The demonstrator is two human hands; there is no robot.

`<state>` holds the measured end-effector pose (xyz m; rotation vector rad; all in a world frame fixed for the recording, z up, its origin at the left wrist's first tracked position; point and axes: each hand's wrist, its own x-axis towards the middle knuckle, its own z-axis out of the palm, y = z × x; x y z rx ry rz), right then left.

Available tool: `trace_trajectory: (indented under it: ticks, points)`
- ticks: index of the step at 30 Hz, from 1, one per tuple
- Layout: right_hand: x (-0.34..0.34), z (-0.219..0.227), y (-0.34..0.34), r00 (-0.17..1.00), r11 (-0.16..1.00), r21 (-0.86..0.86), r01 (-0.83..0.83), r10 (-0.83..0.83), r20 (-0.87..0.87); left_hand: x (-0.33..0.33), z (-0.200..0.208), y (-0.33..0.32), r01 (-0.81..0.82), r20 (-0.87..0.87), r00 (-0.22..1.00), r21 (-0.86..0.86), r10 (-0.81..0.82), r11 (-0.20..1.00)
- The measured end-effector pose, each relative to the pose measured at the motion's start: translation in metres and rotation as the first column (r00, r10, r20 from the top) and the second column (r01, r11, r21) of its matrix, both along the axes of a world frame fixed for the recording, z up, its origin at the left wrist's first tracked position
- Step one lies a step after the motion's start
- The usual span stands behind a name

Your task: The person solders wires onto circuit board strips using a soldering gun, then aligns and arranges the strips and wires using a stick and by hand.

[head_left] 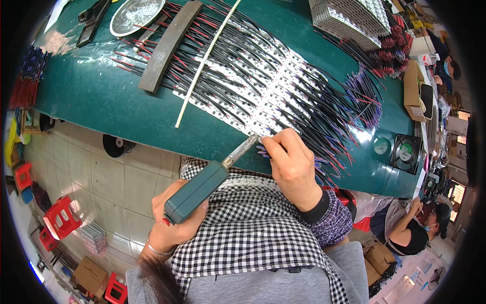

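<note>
My left hand [174, 225] is wrapped round the dark green body of a soldering iron [200, 190]. Its metal barrel points up and right, and the tip meets the near corner of a white panel of small circuit boards [260, 119]. Right beside that tip, my right hand [294, 167] pinches what looks like a thin wire; the fingertips mostly hide it. Rows of black wires [316, 101] with red and blue ends fan out from both sides of the panel. A thin pale stick [205, 63] and a grey bar [169, 48] lie across the left-hand wires.
On the green table [91, 91] are a round metal dish [135, 16] at far left, stacked panels [349, 20] at far right and a black square fan [406, 153] at right. Red stools [62, 219] stand on the floor at left. Another person [412, 228] sits at right.
</note>
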<state>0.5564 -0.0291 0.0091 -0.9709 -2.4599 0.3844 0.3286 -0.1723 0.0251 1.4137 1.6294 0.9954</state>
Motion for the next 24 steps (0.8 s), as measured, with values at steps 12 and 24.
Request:
trace_trajectory:
  ticks: [12,24]
  points:
    - [0.002,-0.004,0.000,1.000,0.999,0.041,-0.021,0.020,0.022,-0.003,-0.002,-0.006,0.034,-0.005,0.999,0.045,-0.034,0.998]
    - [0.001,0.005,0.001,1.000,1.000,-0.018,0.017,-0.016,0.018,-0.078,0.000,0.041,-0.513,0.713,0.591,-0.029,0.378,0.858]
